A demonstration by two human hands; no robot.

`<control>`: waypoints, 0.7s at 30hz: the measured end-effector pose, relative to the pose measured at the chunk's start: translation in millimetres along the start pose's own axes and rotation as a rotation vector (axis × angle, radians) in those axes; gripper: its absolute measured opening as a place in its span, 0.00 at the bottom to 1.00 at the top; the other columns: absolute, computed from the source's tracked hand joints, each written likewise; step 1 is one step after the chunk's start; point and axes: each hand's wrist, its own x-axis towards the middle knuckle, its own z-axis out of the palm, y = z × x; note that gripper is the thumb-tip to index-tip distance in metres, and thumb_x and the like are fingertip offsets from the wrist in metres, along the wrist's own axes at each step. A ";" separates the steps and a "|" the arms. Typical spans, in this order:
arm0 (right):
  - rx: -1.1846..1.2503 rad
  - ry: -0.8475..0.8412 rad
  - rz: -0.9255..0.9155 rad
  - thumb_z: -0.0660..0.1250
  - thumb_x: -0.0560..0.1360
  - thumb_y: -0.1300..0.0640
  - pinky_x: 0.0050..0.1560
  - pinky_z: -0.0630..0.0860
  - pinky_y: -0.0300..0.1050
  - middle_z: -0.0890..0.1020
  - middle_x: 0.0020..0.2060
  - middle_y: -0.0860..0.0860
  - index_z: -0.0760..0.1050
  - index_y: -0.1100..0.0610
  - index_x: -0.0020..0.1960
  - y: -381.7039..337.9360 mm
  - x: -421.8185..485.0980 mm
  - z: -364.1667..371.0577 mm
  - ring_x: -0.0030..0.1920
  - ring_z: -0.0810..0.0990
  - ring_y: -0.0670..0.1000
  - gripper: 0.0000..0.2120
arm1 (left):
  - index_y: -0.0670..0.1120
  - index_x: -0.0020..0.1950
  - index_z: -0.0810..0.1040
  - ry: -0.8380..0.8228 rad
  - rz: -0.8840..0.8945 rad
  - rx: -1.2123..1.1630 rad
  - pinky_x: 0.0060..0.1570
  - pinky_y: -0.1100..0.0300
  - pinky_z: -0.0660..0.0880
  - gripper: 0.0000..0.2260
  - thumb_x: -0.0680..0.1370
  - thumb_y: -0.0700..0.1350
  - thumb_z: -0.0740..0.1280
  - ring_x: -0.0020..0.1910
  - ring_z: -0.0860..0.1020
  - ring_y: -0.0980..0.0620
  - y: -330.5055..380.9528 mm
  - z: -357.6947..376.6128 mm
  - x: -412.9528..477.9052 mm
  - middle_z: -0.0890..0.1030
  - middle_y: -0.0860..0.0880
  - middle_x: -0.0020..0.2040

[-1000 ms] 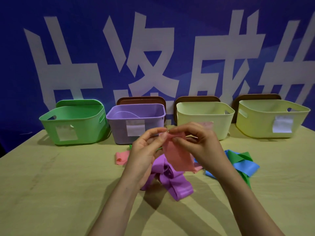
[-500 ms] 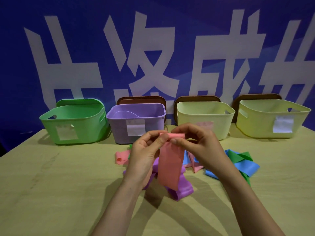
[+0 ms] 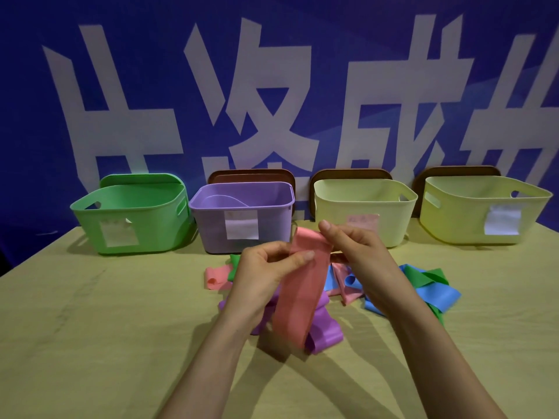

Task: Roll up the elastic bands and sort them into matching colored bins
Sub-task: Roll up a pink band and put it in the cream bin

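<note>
At frame centre the pink band (image 3: pixel 302 294) hangs flat over the purple band (image 3: pixel 325 331); its free tail could sag or slip loose if the roll starts crooked. The left hand (image 3: pixel 260 276) pinches its upper left edge, the right hand (image 3: pixel 357 252) pinches the top. Farther back, the cream bin (image 3: pixel 363 195) seemingly carries a pink label

Two bare forearms show, rising from the near edge. No sleeve covers either one as far as the frame's edge, and neither wrist carries a watch, band or bracelet. The left hand (image 3: pixel 263 279) and the right hand (image 3: pixel 360 255) wear no gloves and no rings on the fingers that show. The visible nails are short and unpainted.
</note>
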 end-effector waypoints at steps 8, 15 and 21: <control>0.023 -0.015 -0.020 0.67 0.70 0.50 0.42 0.77 0.39 0.80 0.36 0.54 0.78 0.69 0.45 2.2 1.4 2.4 0.38 0.79 0.48 0.20 | 0.42 0.44 0.84 0.033 -0.042 -0.018 0.54 0.46 0.77 0.11 0.64 0.43 0.78 0.46 0.81 0.45 0.2 -1.1 2.9 0.84 0.40 0.44; 0.164 0.008 0.049 0.67 0.71 0.51 0.41 0.78 0.39 0.81 0.40 0.59 0.80 0.66 0.49 1.0 4.6 0.4 0.41 0.80 0.52 0.18 | 0.48 0.44 0.77 0.120 0.168 -0.028 0.47 0.55 0.78 0.11 0.66 0.50 0.74 0.43 0.80 0.56 -2.3 1.6 -1.5 0.81 0.52 0.42; -0.019 0.054 -0.036 0.67 0.72 0.51 0.38 0.74 0.33 0.81 0.37 0.54 0.82 0.64 0.46 2.2 6.0 -0.9 0.37 0.78 0.44 0.15 | 0.44 0.39 0.79 0.238 0.241 0.038 0.42 0.69 0.75 0.05 0.70 0.41 0.75 0.39 0.80 0.60 -5.4 1.9 2.3 0.84 0.55 0.39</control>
